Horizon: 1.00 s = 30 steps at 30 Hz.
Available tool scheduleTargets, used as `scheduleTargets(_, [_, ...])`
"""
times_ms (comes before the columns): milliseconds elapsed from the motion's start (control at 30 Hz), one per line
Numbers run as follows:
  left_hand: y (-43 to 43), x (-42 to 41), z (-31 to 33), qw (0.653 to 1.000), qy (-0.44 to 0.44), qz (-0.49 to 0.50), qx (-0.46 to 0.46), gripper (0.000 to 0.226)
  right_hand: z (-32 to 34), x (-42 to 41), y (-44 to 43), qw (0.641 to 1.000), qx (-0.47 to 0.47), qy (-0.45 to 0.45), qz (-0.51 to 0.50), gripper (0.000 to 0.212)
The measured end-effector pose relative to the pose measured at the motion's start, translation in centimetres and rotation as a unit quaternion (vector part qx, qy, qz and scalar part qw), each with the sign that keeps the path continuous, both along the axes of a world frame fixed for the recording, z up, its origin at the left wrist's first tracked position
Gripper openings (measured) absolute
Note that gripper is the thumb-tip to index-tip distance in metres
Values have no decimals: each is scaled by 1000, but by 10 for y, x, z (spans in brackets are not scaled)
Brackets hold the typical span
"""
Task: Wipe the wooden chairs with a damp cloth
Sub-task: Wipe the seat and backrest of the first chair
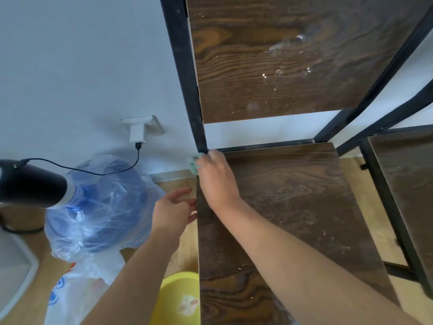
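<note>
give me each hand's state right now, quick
Left hand: open, fingers loosely spread beside the chair seat edge, holding nothing.
Right hand: closed on the green cloth at the seat's back left corner.

Both hands (pixel 216 181) and forearms bare (no sleeves)
</note>
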<state>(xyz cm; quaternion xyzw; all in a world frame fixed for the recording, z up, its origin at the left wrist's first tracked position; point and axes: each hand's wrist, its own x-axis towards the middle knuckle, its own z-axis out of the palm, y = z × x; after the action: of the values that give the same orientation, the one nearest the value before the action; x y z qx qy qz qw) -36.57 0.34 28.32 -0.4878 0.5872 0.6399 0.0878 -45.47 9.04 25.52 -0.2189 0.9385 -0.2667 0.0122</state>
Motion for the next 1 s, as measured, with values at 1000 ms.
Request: scheduleTargets(1000, [-3, 69, -4, 981, -62, -91, -163, 31, -29, 112, 33, 997, 64, -5, -41, 23])
